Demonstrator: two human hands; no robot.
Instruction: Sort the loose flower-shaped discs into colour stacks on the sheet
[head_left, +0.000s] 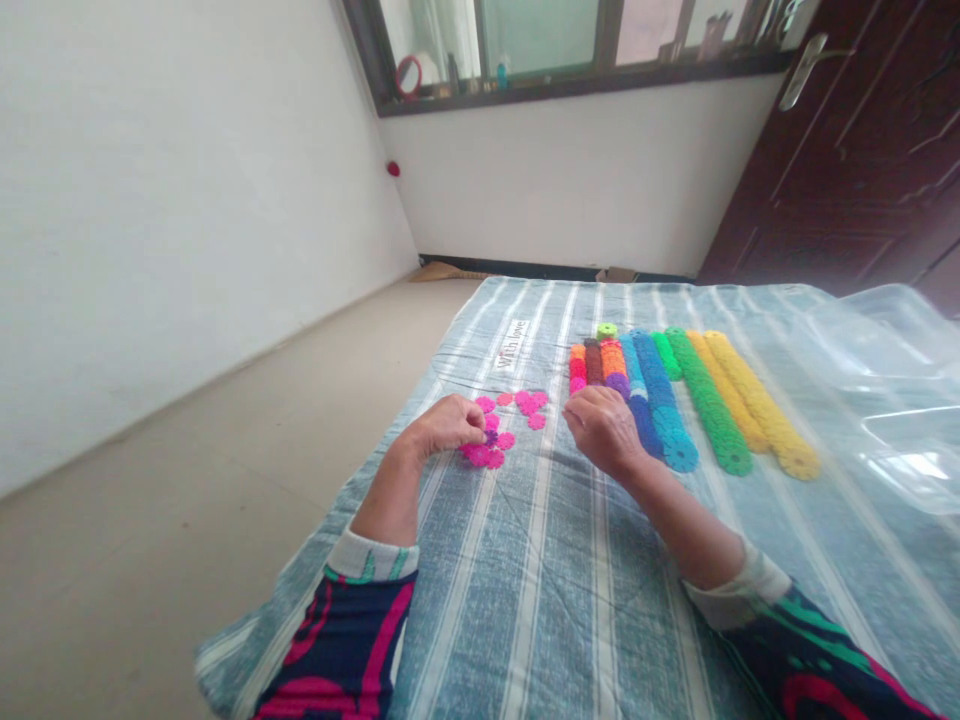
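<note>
Loose pink notched plastic discs (pixel 495 459) lie scattered on the cloth, with one orange disc (pixel 505 399) among them. Over their left side, my left hand (pixel 450 424) is closed in a pinch, its fingertips at a small purple disc (pixel 491 438). My right hand (pixel 604 428) is curled at the near end of a short row of red, orange and pink discs (pixel 577 366); its fingertips are mostly hidden, and I cannot make out what they hold. Beside it run overlapping rows of brown discs (pixel 593 362), blue discs (pixel 660 390), green discs (pixel 709 410) and yellow discs (pixel 757 400).
A striped blue-grey cloth (pixel 517 600) covers the surface under everything. Clear plastic containers (pixel 911 450) sit at the right edge. One lime-green disc (pixel 607 330) lies at the far end of the rows. A wall, a window ledge and a dark red door (pixel 847 170) stand beyond.
</note>
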